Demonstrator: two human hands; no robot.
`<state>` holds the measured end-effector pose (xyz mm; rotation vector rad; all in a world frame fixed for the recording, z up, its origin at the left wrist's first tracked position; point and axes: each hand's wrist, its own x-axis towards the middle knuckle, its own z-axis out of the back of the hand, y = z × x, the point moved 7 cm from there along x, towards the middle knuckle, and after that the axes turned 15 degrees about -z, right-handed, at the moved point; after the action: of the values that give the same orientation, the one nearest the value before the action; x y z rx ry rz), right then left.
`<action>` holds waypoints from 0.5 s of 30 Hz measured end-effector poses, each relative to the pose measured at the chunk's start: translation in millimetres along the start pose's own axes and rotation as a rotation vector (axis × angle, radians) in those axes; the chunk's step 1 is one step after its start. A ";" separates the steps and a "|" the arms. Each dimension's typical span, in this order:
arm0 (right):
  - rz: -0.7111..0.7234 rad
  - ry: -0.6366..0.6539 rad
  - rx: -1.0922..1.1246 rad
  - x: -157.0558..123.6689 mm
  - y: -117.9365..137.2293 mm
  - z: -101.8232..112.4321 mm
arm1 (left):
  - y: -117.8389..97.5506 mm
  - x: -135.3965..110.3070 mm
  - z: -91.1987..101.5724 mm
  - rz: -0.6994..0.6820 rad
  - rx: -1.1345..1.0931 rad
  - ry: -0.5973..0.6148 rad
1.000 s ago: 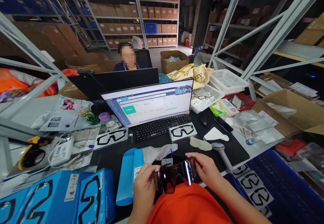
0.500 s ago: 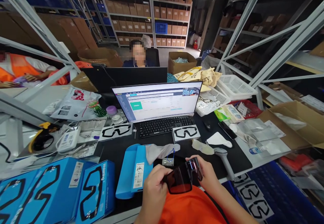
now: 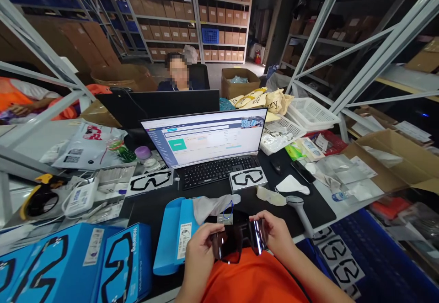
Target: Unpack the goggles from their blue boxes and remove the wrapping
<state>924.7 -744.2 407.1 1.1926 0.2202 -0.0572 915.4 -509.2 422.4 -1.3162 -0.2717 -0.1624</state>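
Note:
Both my hands hold a pair of dark-lensed sports glasses (image 3: 237,244) just above my orange shirt at the desk's near edge. My left hand (image 3: 199,252) grips the left end of the lens, fingers closed on it. My right hand (image 3: 276,233) pinches the right end. Just beyond the glasses lie a grey cloth pouch (image 3: 214,204) and a small tag with a blue loop (image 3: 225,215). An open blue glasses case (image 3: 173,234) lies left of my hands on the black desk mat (image 3: 308,207).
A monitor (image 3: 206,136) and keyboard (image 3: 219,170) stand ahead, with glasses-print cards (image 3: 247,178) beside them. Blue product boxes (image 3: 82,266) stack at the near left. A barcode scanner (image 3: 298,204) lies right. Another person sits behind the monitors (image 3: 176,74). Cardboard boxes (image 3: 387,156) and baskets fill the right.
The glasses have turned in my hands from a tilted angle back to level, lens facing up toward me. The camera view shifted slightly left.

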 end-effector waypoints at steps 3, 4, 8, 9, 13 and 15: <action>0.007 -0.003 0.014 -1.7 6.3 -3.5 | 15.4 0.0 6.5 0.057 0.013 -0.057; -0.003 -0.002 0.029 -1.7 7.3 -5.0 | 20.7 0.0 7.3 0.075 0.011 -0.069; -0.095 -0.004 0.152 0.9 3.6 -10.2 | 43.4 -1.8 -0.7 0.126 -0.080 -0.048; -0.112 -0.004 0.176 1.3 2.7 -11.1 | 48.0 -2.6 -3.3 0.124 -0.098 -0.036; -0.125 0.085 0.234 -2.9 9.5 -15.3 | 60.8 -5.2 -4.3 0.092 -0.086 -0.024; -0.114 0.172 0.268 -7.7 19.2 -16.6 | 65.6 -5.6 -0.6 0.093 -0.091 -0.040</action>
<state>918.0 -722.3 420.4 1.4524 0.4424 -0.0856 927.8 -493.8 359.6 -1.4206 -0.2391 -0.0705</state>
